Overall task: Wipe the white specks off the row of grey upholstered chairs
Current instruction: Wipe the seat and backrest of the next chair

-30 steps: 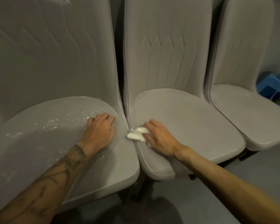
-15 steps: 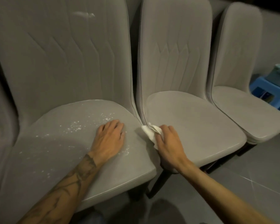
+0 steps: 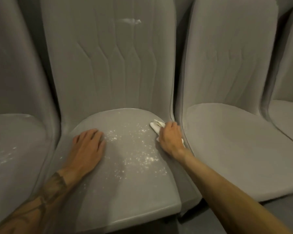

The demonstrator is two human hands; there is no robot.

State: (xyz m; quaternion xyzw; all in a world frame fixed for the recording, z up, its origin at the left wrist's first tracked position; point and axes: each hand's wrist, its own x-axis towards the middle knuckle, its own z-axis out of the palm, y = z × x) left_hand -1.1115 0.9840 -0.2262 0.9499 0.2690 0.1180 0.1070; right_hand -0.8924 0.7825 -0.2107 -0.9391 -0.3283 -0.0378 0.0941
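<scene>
Right of centre, the right hand (image 3: 170,138) grips a white cloth (image 3: 156,125) on the middle seat (image 3: 125,191); the cloth's long axis points to the upper left. The left hand (image 3: 88,147) lies flat, fingers straight, beside the specks (image 3: 134,149).

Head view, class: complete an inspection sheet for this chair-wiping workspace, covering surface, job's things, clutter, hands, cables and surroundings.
Surface: grey middle chair seat, white specks scattered over its centre and right.
Job's things: white cloth at the seat's right rear; white smear high on the backrest.
Clutter: nothing seen.
Hands: left hand rests on the seat, holding nothing; right hand grips the cloth.
Cables: nothing seen.
Surroundings: left chair also marked white; right chair looks speck-free; dark floor.
</scene>
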